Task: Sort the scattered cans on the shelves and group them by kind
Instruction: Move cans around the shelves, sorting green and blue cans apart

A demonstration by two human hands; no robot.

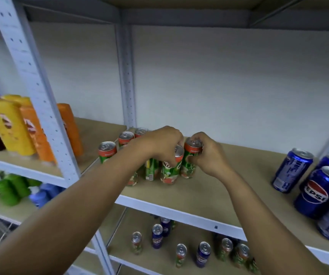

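Note:
Several green cans with red tops stand in a cluster (151, 169) on the middle shelf (203, 191). My left hand (159, 143) grips the top of one green can (170, 171) at the front of the cluster. Just to its right, my right hand (205, 153) holds another green can (189, 163) upright beside it. Blue Pepsi cans (318, 191) stand at the right end of the same shelf. On the lower shelf (159, 261), green and blue cans (181, 255) stand mixed and scattered.
Tall yellow and orange chip tubes (10, 128) stand on the neighbouring shelf at left, behind a white perforated upright post (40, 100). Green and blue bottles (16, 189) lie below them. A second post (127, 76) rises behind the green cans.

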